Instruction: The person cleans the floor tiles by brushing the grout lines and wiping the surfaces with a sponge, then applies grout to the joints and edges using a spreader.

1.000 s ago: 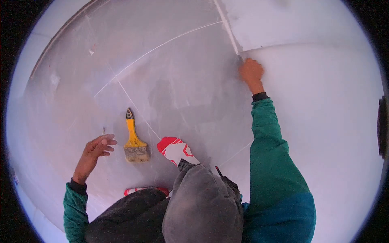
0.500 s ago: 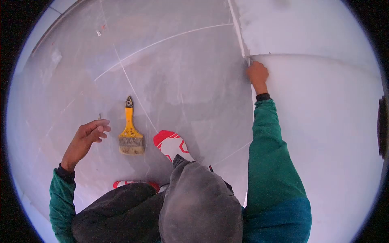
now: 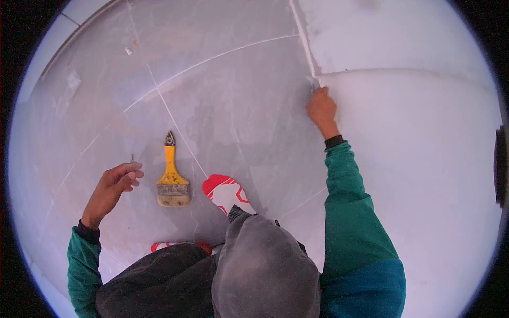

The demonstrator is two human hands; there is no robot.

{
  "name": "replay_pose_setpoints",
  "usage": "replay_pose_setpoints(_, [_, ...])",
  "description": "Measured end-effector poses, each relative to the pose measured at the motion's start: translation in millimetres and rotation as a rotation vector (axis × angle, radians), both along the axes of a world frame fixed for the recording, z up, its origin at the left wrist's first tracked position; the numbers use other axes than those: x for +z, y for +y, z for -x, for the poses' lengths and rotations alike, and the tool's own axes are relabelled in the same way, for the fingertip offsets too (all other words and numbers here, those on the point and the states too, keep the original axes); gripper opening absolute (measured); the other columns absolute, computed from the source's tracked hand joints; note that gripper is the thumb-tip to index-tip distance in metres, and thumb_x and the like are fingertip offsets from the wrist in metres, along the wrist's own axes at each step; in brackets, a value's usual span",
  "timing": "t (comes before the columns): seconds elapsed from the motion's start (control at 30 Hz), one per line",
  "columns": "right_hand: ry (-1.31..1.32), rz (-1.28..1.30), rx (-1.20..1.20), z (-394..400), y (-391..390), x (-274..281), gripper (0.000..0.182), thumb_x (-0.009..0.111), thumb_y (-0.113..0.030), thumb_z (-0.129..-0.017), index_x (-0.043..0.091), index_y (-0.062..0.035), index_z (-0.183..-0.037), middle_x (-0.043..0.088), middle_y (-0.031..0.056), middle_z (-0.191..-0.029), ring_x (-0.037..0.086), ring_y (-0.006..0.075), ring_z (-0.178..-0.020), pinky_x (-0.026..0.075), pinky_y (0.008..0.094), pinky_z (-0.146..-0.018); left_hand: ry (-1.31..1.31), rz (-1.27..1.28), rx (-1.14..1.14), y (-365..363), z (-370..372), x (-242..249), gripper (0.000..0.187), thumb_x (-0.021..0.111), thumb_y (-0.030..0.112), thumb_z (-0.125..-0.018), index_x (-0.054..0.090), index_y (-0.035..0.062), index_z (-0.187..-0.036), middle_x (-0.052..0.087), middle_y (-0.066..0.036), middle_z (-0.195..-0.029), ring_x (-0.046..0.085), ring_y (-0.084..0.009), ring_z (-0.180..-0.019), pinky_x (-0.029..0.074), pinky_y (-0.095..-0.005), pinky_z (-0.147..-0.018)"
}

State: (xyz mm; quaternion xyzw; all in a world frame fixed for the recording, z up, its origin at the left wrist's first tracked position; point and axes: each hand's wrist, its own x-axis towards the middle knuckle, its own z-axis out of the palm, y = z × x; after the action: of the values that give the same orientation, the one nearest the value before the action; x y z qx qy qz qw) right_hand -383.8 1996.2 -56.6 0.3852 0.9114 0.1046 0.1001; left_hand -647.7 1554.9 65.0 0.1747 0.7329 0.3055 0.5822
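My right hand (image 3: 322,109) is closed at the floor's edge, where the grey tiles meet a pale surface. Its fingertips press at the white joint line (image 3: 304,45), close to a corner. What they grip is too small and blurred to name. On the other side my left hand (image 3: 117,185) hovers above the tiles with fingers curled together. A tiny thin piece (image 3: 132,158) sticks up by its fingertips. Right of that hand lies a wide paintbrush (image 3: 170,169) with a yellow handle and dirty pale bristles, touched by neither hand.
Grey floor tiles (image 3: 222,95) with white joint lines spread out ahead. My red and white socked foot (image 3: 225,192) rests near the brush. A small white scrap (image 3: 128,51) lies at the far left. Along the right runs the pale surface (image 3: 413,159), crossed by a seam.
My right hand has moved slightly back toward me and to the left along the joint. The left hand stays curled in nearly the same place, and the brush lies still.
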Motion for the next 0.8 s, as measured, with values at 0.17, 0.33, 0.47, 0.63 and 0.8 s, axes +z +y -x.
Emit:
replay_pose_setpoints(0.17, [-0.041,-0.098,0.085,9.3,20.4,-22.5,0.014,0.054,-0.013,-0.073,0.063,-0.0033,-0.078,0.059,0.0127,-0.077,0.06,0.0256,-0.072,0.05,0.0352,-0.055,-0.04,0.029,0.029,-6.3,-0.6,-3.3,0.039,0.049,0.032,-0.088,0.052,0.0039,-0.115,0.059,-0.006,-0.098,0.054,-0.0154,-0.084,0.043,-0.0289,-0.076])
replay_pose_setpoints(0.33, [-0.078,-0.098,0.147,23.3,16.2,-24.1,0.013,0.053,-0.012,-0.073,0.063,-0.0038,-0.073,0.06,0.0124,-0.077,0.061,0.0262,-0.074,0.051,0.0356,-0.057,-0.03,0.023,-0.007,-0.1,-0.4,3.2,0.039,0.049,0.031,-0.087,0.051,0.0036,-0.115,0.059,-0.007,-0.099,0.054,-0.0152,-0.084,0.043,-0.0286,-0.076])
replay_pose_setpoints(0.47, [-0.165,-0.105,0.162,23.1,31.2,-36.6,0.014,0.052,-0.011,-0.074,0.06,-0.0024,-0.08,0.06,0.012,-0.08,0.061,0.0286,-0.077,0.052,0.0372,-0.063,-0.043,0.01,0.007,-4.2,-1.1,0.9,0.038,0.049,0.029,-0.087,0.051,0.0035,-0.115,0.059,-0.007,-0.098,0.054,-0.0149,-0.084,0.043,-0.028,-0.076])
replay_pose_setpoints(0.63, [0.044,-0.112,0.118,13.4,2.7,-13.6,0.017,0.05,-0.015,-0.075,0.062,-0.0032,-0.075,0.059,0.0139,-0.077,0.06,0.0261,-0.07,0.049,0.0393,-0.054,-0.009,-0.023,0.04,-0.7,0.2,0.9,0.036,0.049,0.027,-0.087,0.051,0.0038,-0.115,0.059,-0.006,-0.097,0.054,-0.0145,-0.083,0.044,-0.0279,-0.075])
replay_pose_setpoints(0.8, [-0.066,0.162,0.025,0.9,6.4,3.4,0.016,0.048,-0.013,-0.076,0.057,-0.001,-0.082,0.058,0.0166,-0.083,0.06,0.0296,-0.07,0.048,0.0426,-0.053,-0.015,-0.019,0.043,-1.4,-2.5,4.8,0.035,0.049,0.025,-0.087,0.051,0.0031,-0.115,0.06,-0.006,-0.097,0.055,-0.014,-0.084,0.044,-0.0268,-0.074])
